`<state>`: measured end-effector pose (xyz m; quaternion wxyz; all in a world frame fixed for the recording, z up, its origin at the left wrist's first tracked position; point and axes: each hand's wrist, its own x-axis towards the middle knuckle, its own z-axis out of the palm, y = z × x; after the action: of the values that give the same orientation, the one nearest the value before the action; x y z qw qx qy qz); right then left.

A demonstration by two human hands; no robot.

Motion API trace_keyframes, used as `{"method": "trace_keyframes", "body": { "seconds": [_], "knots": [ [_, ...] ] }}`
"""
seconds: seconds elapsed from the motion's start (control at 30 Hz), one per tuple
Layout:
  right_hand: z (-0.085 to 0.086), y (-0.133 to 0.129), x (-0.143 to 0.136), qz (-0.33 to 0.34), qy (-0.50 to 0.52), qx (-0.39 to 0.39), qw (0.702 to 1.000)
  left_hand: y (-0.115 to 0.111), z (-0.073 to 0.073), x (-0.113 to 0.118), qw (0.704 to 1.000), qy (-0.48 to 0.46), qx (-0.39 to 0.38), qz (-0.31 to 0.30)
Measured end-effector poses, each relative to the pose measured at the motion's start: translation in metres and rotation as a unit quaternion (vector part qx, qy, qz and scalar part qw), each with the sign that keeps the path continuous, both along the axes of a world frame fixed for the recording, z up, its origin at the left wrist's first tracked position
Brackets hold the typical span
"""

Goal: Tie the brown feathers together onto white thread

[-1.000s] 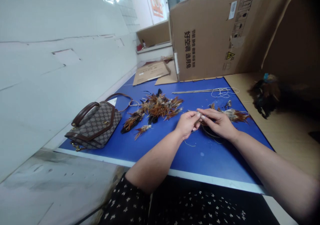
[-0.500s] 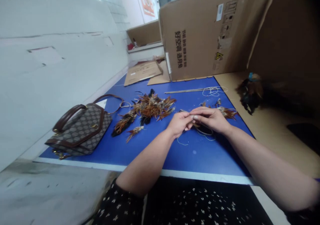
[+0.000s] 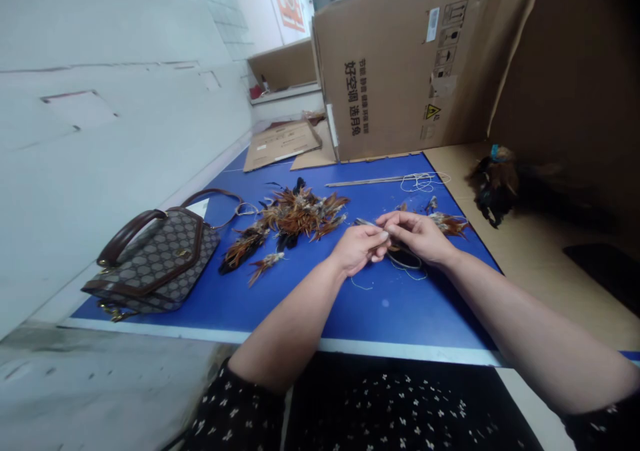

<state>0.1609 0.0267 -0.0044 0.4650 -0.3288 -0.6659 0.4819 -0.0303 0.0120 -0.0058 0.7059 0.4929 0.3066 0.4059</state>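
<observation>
My left hand [image 3: 359,247] and my right hand [image 3: 417,234] meet over the blue table, fingertips pinched close together. What lies between the fingers is too small and hidden to name. A dark looped cord [image 3: 406,259] shows just under my right hand, with a thin pale thread near it. To the left of my hands lies a pile of brown and black feathers [image 3: 300,212], with a small feather bunch [image 3: 266,264] in front of it. More brown feathers [image 3: 451,224] lie just beyond my right hand.
A patterned handbag [image 3: 160,257] with brown trim stands at the left of the table [image 3: 300,311]. Thin sticks [image 3: 367,181] and tangled white string [image 3: 420,182] lie at the back, before a large cardboard box [image 3: 390,77]. A dark feather bundle [image 3: 495,181] rests on cardboard at right.
The whole view has shifted slightly. My hands stay together, and the fingers of my right hand have moved a little, uncovering slightly more of the dark loop.
</observation>
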Motion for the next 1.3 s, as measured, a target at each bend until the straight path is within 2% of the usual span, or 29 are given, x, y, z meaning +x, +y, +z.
{"method": "trace_keyframes", "body": {
  "seconds": [0.13,0.23,0.33,0.47,0.6,0.7,0.83,0.97,1.07,1.17,1.3],
  "knots": [
    [-0.002,-0.002,-0.003,-0.033,0.006,0.012,0.999,0.0,0.001,0.0,0.999,0.032,0.032,0.023],
    [-0.001,-0.003,-0.004,-0.085,0.022,0.025,0.996,0.0,0.003,0.001,0.998,0.003,0.026,0.049],
    [0.001,-0.004,-0.002,-0.122,-0.012,0.079,0.989,0.001,0.004,0.002,0.998,-0.02,0.011,0.066],
    [-0.001,-0.002,-0.002,-0.106,-0.087,0.162,0.977,0.003,0.002,0.003,0.997,-0.024,0.006,0.074],
    [-0.004,-0.001,-0.003,-0.091,-0.099,0.18,0.974,0.004,-0.001,0.001,0.997,-0.008,0.02,0.07],
    [-0.004,0.0,-0.004,-0.082,-0.106,0.185,0.974,0.002,-0.001,0.001,0.995,0.041,0.045,0.079],
    [-0.004,-0.003,-0.005,-0.074,-0.097,0.151,0.981,0.0,0.0,0.002,0.981,0.107,0.099,0.128],
    [-0.005,-0.006,-0.011,-0.061,-0.03,0.073,0.995,0.003,0.0,0.005,0.951,0.093,0.193,0.222],
    [-0.004,-0.007,-0.013,-0.052,0.006,0.052,0.997,0.005,0.0,0.005,0.939,0.085,0.206,0.261],
    [0.001,-0.01,-0.015,-0.039,0.016,0.04,0.998,0.005,0.001,0.004,0.954,0.05,0.179,0.236],
    [0.011,-0.017,-0.019,0.025,-0.019,0.005,1.0,0.002,0.003,0.002,0.974,-0.011,0.158,0.161]
  ]
}}
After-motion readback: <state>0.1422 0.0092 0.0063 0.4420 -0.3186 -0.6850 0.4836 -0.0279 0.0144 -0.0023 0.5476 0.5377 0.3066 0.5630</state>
